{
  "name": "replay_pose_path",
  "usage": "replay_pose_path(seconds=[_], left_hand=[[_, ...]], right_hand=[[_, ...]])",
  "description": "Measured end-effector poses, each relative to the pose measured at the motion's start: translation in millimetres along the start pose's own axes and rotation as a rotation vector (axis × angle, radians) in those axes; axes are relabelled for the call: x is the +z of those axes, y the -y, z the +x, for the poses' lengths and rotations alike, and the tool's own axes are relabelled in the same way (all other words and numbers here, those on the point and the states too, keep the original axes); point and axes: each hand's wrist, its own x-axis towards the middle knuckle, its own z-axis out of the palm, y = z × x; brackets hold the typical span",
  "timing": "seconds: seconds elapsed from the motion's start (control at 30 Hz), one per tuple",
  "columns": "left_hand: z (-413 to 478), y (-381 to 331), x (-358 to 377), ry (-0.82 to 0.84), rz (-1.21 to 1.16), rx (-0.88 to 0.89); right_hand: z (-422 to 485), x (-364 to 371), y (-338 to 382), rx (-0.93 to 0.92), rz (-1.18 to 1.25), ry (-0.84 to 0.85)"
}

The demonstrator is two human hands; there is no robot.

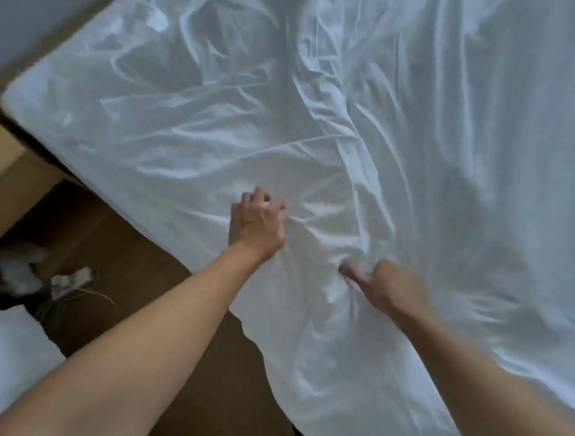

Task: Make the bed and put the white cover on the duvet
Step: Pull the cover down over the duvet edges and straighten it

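- White cover (315, 121) lay spread and heavily creased across the bed, filling the frame from 10 o'clock round to 5 o'clock; its near edge hung over the bed's side toward 6 o'clock.
- Whether a duvet lay under or inside the cloth could not be told.
- Left hand (258, 221) sat just below centre, fingers curled together and bunching a fold of the cover; creases fanned out from the grip toward 3 o'clock.
- Right hand (388, 286) lay at about 5 o'clock from the left, near it but apart, fingers closed into the cloth and the thumb stretched out along a gathered ridge. Fingertips were buried in fabric, so the exact pinch could not be told.
- Both forearms were bare, entering from 7 and 5 o'clock.
- A thick twisted ridge of cloth ran from 12 o'clock down to the right hand, between the flatter left half and the rumpled right half.
- Brown floor (153, 278) showed at 7 to 8 o'clock beside the bed.
- Small crumpled white object (70, 280) with thin cords lay on the floor at 8 o'clock, well clear of the hands; blurred, not identifiable.
- Pale white bulk (11, 355) occupied the lower-left corner.
- Tan box-like furniture (7, 175) stood at 9 o'clock against the bed's corner.
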Motion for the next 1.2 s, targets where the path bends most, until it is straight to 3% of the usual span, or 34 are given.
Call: replay_pose_path(seconds=[0.03, 0.07, 0.1, 0.13, 0.23, 0.33, 0.37, 0.47, 0.5, 0.57, 0.6, 0.67, 0.73, 0.8, 0.87, 0.9, 0.97, 1.07, 1.17, 1.2], left_hand=[[27.1, 24.1, 0.9, 0.013, 0.065, -0.073], [45.6, 44.2, 5.1, 0.135, 0.09, -0.156], [55.0, 56.5, 13.5, 0.272, 0.087, -0.205], [57.9, 64.1, 26.2, 0.368, 0.093, -0.207], [61.6, 69.2, 48.8, 0.514, 0.16, -0.056], [96.5, 89.4, 29.5, 0.651, 0.094, 0.121], [113.2, 104.7, 17.6, 0.638, 0.055, 0.152], [169.6, 166.1, -15.5, 0.267, 0.22, 0.079], [184.1, 193.2, -21.3, 0.23, 0.276, -0.016], [196.0, 236.3, -21.0, 0.412, 0.196, -0.185], [195.6, 250.3, -13.7, 0.526, 0.138, -0.206], [197.8, 265.4, 8.7, 0.638, 0.138, -0.086], [231.5, 285.3, 8.8, 0.69, 0.092, 0.131], [293.3, 331.2, -12.4, 0.468, 0.101, 0.247], [343.8, 395.0, -34.9, 0.135, 0.218, 0.18], [362.3, 427.7, -41.2, 0.126, 0.259, 0.106], [380.1, 469.5, -35.6, 0.383, 0.219, 0.007], [371.2, 470.0, -13.8, 0.686, 0.15, 0.058], [399.5, 470.1, -33.0, 0.762, 0.107, 0.159], [415.4, 478.4, -45.1, 0.692, 0.054, 0.209]], right_hand=[[9.6, 5.1, 24.7, -0.05, 0.124, -0.254], [16.1, 6.7, 55.2, -0.152, 0.202, -0.477], [26.2, 9.1, 85.4, -0.235, 0.192, -0.572], [39.7, 13.7, 109.6, -0.285, 0.148, -0.532], [77.0, 34.9, 153.0, -0.102, 0.059, -0.053], [81.0, 55.0, 155.2, -0.043, -0.216, 0.05], [83.0, 48.4, 162.1, -0.032, -0.25, 0.11], [105.6, 8.6, 205.5, 0.049, -0.262, 0.272], [115.6, -3.7, 226.5, 0.055, -0.263, 0.268], [133.2, -15.3, 278.6, 0.02, -0.224, 0.12], [143.0, -12.0, 309.5, -0.019, -0.144, 0.02], [169.1, 1.4, 378.1, -0.113, 0.165, -0.121], [207.2, 22.0, 440.4, -0.15, 0.364, -0.056], [242.0, 53.2, 492.4, -0.067, 0.308, 0.096], [254.0, 90.7, 518.7, 0.052, 0.062, 0.203], [254.0, 108.3, 528.1, 0.097, -0.035, 0.21], [253.8, 125.8, 542.6, 0.167, -0.108, 0.208], [262.0, 121.4, 551.0, 0.239, -0.13, 0.252], [273.2, 112.8, 561.9, 0.281, -0.123, 0.305], [274.1, 110.8, 565.3, 0.298, -0.13, 0.317]])
